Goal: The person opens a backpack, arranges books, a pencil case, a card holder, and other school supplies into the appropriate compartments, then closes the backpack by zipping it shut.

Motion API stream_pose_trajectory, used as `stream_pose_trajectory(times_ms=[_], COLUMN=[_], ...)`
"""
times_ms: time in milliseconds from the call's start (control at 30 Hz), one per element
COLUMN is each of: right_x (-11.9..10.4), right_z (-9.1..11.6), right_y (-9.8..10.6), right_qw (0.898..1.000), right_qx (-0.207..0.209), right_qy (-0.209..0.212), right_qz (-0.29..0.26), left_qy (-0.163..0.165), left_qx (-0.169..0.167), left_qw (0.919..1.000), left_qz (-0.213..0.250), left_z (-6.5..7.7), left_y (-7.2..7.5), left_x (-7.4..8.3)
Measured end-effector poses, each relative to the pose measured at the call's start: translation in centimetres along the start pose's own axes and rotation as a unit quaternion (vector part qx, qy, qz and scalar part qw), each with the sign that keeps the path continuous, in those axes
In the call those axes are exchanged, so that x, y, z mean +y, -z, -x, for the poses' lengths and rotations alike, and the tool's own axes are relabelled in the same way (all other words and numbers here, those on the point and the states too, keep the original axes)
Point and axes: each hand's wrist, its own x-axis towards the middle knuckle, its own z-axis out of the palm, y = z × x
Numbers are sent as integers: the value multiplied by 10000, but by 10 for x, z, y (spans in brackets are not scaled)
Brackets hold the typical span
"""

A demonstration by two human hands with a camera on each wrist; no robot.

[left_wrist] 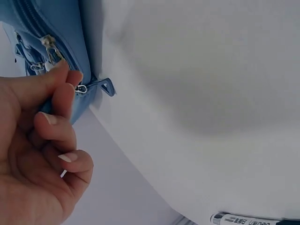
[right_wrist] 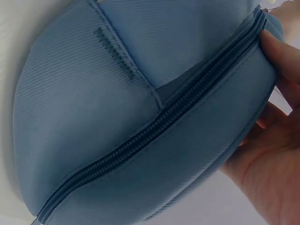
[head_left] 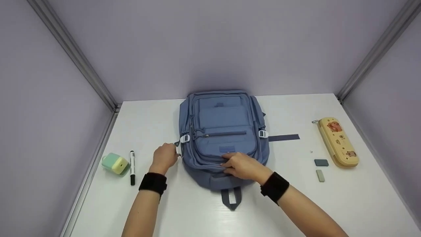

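Note:
A blue backpack (head_left: 223, 118) lies on its back on the white table, its top loop (head_left: 232, 200) toward me. At the bag's left side my left hand (head_left: 165, 157) pinches a metal zipper pull (left_wrist: 52, 50) between thumb and index finger, the other fingers curled. My right hand (head_left: 244, 166) grips the fabric along the near end of the bag. In the right wrist view its thumb (right_wrist: 281, 51) presses beside a closed-looking dark zipper (right_wrist: 154, 124), with the other fingers partly hidden behind the cloth. Another zipper pull with a fabric tab (left_wrist: 107, 86) hangs near my left fingers.
On the left lie a green and yellow block with a hole (head_left: 115, 164), perhaps a pencil sharpener, and a marker (head_left: 132, 168). At right are a yellow pencil case (head_left: 338, 141) and two small blocks, one dark teal (head_left: 321, 162), one grey-green (head_left: 320, 175). Walls enclose the table.

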Motion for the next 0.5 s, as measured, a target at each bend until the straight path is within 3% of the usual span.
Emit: stream_pose_trajectory(times_ms=[233, 500], right_x=[2, 2], right_z=[1, -3], right_y=[1, 0], right_qw=[9995, 9997], right_qx=[-274, -236], right_qy=[-136, -59], right_qz=[-52, -87], left_qy=[317, 689], left_qx=[84, 256], left_qw=[9991, 9971], left_qz=[-258, -221], left_z=[-16, -34], left_y=[-8, -11], left_x=[10, 4])
